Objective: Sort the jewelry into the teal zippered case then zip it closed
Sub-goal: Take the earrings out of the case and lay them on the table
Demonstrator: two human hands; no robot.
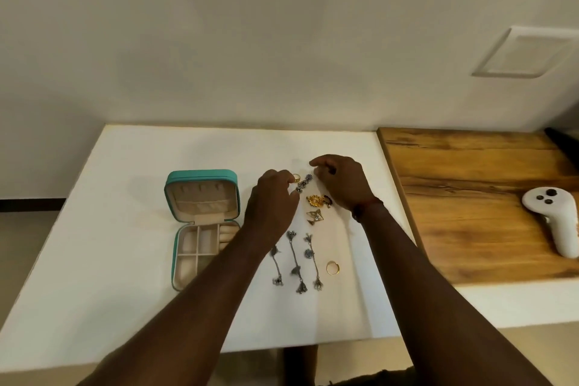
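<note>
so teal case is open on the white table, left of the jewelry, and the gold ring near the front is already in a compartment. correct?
Not quite. The head view shows the gold ring lying on the white table, right of the three silver chains, not in a compartment. The rest holds: the teal case is open, left of the jewelry.

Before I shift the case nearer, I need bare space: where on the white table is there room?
Free: the strip left of the teal case, the near edge of the white table below the silver chains, and the far band by the wall. Crowded: between the case and the wooden board, where both hands and the jewelry sit.
</note>
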